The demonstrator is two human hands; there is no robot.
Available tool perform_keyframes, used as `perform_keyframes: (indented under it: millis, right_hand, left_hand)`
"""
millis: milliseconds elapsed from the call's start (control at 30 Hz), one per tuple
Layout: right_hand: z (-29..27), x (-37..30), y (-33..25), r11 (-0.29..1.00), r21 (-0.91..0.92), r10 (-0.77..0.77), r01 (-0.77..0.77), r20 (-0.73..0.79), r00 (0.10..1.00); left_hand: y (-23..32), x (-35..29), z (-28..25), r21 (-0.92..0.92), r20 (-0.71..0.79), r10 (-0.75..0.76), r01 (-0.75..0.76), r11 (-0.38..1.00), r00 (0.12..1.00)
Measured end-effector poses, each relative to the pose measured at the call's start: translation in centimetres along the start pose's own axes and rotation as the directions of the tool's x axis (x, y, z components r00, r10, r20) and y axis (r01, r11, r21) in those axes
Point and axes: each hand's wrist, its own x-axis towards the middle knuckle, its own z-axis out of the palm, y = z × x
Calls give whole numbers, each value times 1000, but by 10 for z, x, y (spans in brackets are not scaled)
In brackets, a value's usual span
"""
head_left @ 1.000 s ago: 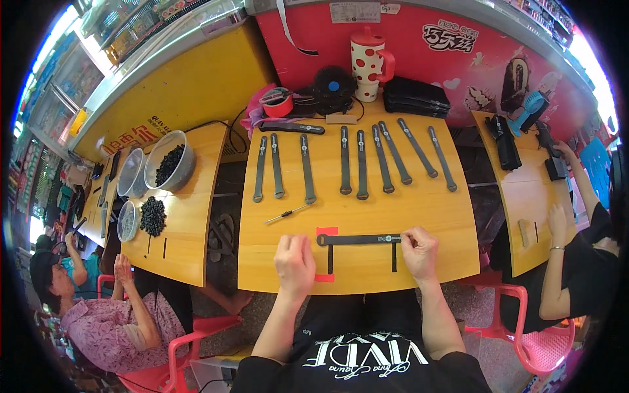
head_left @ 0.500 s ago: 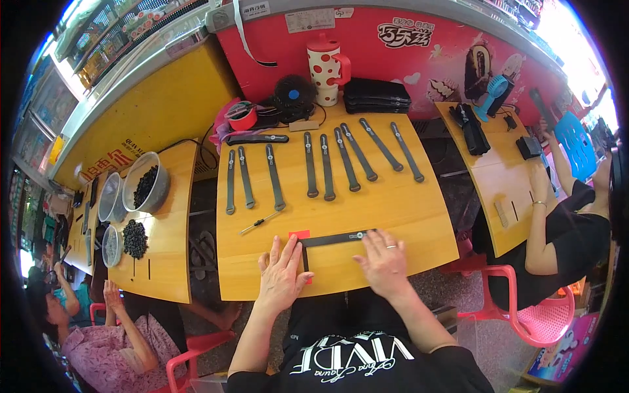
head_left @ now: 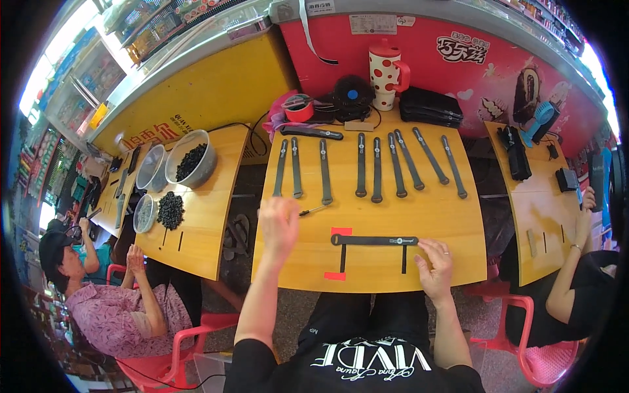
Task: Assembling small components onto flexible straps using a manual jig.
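A dark strap (head_left: 375,240) with a rounded, slotted left end and a white print lies crosswise on the yellow wooden table near me. My right hand (head_left: 435,265) rests at its right end, fingertips at the tip, thumb apart. Raised over the table's left side, my left hand (head_left: 280,226) is smeared by motion, so its fingers are unclear. It is near a thin pen-like tool (head_left: 313,211) and the near end of a strap (head_left: 280,167). Red tape (head_left: 341,231) and a black line (head_left: 404,260) mark the tabletop by the crosswise strap.
Several similar straps (head_left: 377,170) lie in a row farther back. Behind them stand a dotted tumbler (head_left: 385,75), a black fan (head_left: 352,95), a tape roll (head_left: 299,107) and black pouches (head_left: 430,107). Tubs (head_left: 190,157) of black pieces sit on the left table. Other people sit on both sides.
My left hand has lifted off the strap's left end and moved forward and left. My right hand has shifted to the strap's right end. The whole view has turned left.
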Motion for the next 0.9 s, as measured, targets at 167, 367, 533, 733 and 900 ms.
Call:
perform_keyframes:
  millis: [167, 367, 533, 733, 900]
  right_hand:
    - [6, 0, 1, 1000, -25, -16, 16, 0, 1000]
    - [2, 4, -3, 1000, 0, 31, -31, 3, 1000]
    - [2, 5, -4, 999, 23, 34, -33, -23, 999]
    - [-5, -2, -24, 885, 397, 244, -244, 51, 968]
    - [1, 20, -53, 270, 879, 171, -393, 358, 918]
  left_hand:
    - [-49, 58, 11, 524, 43, -500, 407, 748, 865]
    - [-86, 73, 18, 328, 212, -653, 576, 749, 727]
    - [-121, 60, 17, 56, 34, -543, 541, 839, 839]
    - [0, 45, -49, -632, 83, -382, 345, 694, 920]
    - [101, -15, -59, -687, 581, 160, 375, 622, 798]
